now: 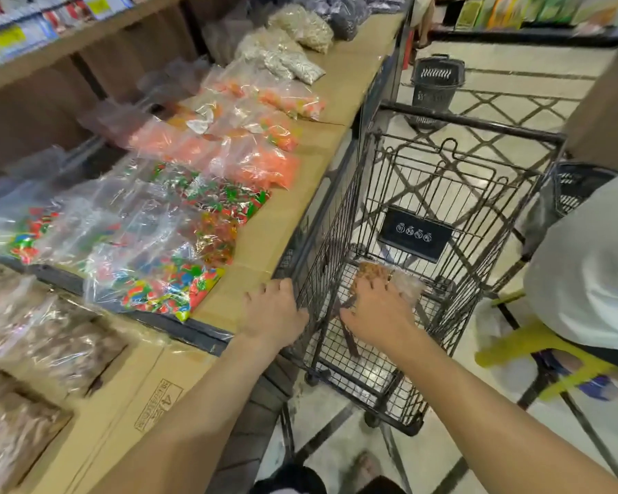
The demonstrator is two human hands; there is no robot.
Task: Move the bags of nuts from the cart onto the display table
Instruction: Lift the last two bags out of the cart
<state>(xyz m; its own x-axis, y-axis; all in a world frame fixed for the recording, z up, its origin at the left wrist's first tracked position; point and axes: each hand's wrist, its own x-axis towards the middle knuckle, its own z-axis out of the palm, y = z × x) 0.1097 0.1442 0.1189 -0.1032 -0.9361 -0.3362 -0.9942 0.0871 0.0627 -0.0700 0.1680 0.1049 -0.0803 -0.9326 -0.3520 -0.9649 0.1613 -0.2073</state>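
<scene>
A black wire shopping cart [454, 180] stands beside the cardboard-covered display table [293, 215]. At the cart's bottom lies a clear bag of brown nuts [375, 272]. My right hand [375, 311] reaches down inside the cart and rests on that bag, fingers spread over it; whether it grips the bag I cannot tell. My left hand [275, 311] sits on the cart's left top rim at the table edge, fingers curled over the wire. More bags of brown nuts [58, 344] lie on the table at the near left.
Bags of coloured sweets [165, 276], orange snacks [250, 162] and pale seeds [286, 55] cover the table. A person in a white top [585, 279] sits on a yellow stool [536, 347] right of the cart. A black basket [437, 83] stands on the floor beyond.
</scene>
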